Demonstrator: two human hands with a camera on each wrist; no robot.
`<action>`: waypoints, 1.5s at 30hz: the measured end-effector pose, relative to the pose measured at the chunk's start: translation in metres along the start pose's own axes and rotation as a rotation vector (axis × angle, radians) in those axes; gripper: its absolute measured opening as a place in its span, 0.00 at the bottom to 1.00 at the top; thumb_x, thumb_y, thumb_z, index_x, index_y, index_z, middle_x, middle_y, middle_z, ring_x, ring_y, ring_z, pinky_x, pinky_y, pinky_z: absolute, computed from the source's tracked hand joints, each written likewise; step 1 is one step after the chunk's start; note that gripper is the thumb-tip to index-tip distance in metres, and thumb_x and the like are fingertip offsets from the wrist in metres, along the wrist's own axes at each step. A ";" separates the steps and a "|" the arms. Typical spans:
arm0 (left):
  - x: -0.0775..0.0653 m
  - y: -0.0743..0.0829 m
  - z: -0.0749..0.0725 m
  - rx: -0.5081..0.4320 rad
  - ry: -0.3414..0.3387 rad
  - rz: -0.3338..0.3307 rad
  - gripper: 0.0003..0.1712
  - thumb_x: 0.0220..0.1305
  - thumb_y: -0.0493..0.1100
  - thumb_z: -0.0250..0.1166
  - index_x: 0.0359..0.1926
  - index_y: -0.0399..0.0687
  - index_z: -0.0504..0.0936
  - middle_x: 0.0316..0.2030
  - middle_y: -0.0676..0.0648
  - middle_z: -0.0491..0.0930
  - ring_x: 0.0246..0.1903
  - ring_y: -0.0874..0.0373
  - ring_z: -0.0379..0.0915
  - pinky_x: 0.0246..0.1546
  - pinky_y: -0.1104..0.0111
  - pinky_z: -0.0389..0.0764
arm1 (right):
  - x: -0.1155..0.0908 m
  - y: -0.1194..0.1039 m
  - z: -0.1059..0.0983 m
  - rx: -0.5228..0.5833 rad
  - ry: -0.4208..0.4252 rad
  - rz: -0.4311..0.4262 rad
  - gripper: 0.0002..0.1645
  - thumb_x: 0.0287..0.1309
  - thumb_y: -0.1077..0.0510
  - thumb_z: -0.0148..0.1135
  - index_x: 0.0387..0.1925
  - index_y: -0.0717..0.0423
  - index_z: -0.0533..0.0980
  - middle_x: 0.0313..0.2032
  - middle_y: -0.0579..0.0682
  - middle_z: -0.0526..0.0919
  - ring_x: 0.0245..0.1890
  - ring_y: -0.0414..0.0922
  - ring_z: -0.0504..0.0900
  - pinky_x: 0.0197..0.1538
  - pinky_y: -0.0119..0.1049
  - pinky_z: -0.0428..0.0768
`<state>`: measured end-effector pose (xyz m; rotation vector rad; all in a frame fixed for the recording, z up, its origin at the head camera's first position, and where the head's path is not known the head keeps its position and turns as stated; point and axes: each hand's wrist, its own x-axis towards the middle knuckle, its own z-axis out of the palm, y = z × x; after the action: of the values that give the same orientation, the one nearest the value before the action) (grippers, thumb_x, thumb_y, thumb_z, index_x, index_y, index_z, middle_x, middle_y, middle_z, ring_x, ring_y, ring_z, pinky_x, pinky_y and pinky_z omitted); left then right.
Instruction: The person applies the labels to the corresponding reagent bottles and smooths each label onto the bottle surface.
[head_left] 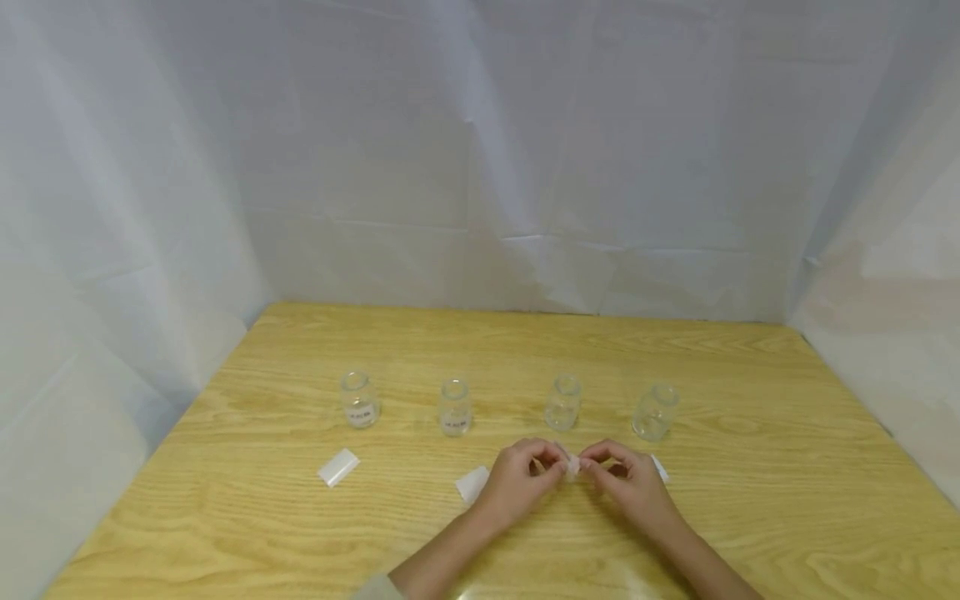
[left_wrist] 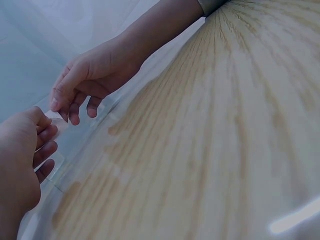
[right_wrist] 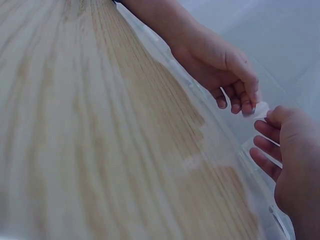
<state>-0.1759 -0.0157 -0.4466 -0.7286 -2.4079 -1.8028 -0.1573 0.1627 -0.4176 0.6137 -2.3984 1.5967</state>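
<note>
My left hand (head_left: 522, 475) pinches one side of a small white label (head_left: 573, 464) between thumb and fingertips. From the other side my right hand (head_left: 628, 483) pinches the same piece, so the two hands meet fingertip to fingertip low over the table. In the right wrist view the label (right_wrist: 261, 110) looks thin and slightly bent, partly covered by the fingers. Just beyond the hands stands a clear glass jar (head_left: 562, 403), with another plain glass jar (head_left: 655, 413) to its right.
Two glass jars on the left, the outer one (head_left: 360, 402) and the inner one (head_left: 454, 408), bear printed white labels. White paper pieces lie on the wooden table (head_left: 247, 533): one at left (head_left: 339, 467), one by the left wrist (head_left: 472, 484), one partly behind the right hand (head_left: 660, 468). White sheeting surrounds the table.
</note>
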 end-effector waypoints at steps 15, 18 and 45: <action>0.002 0.000 0.000 0.023 0.107 -0.017 0.03 0.59 0.37 0.62 0.31 0.43 0.80 0.27 0.55 0.76 0.28 0.63 0.69 0.27 0.74 0.73 | 0.000 0.030 -0.001 0.087 0.131 0.121 0.03 0.56 0.65 0.62 0.30 0.63 0.78 0.28 0.54 0.80 0.18 0.42 0.75 0.21 0.33 0.76; 0.002 0.000 0.001 0.018 0.123 -0.030 0.02 0.59 0.37 0.62 0.31 0.42 0.80 0.27 0.55 0.76 0.28 0.63 0.70 0.27 0.74 0.74 | 0.001 0.030 -0.002 0.097 0.144 0.145 0.03 0.56 0.65 0.61 0.30 0.64 0.78 0.28 0.55 0.80 0.19 0.42 0.75 0.21 0.33 0.76; 0.003 0.004 -0.003 -0.005 0.344 -0.129 0.05 0.57 0.33 0.57 0.26 0.42 0.77 0.22 0.53 0.74 0.23 0.62 0.69 0.23 0.74 0.72 | 0.003 0.026 -0.004 0.100 0.273 0.203 0.04 0.56 0.67 0.60 0.32 0.67 0.77 0.22 0.58 0.78 0.19 0.42 0.74 0.21 0.32 0.76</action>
<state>-0.1774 -0.0166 -0.4416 -0.2395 -2.2654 -1.8028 -0.1717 0.1742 -0.4364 0.1553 -2.2466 1.7593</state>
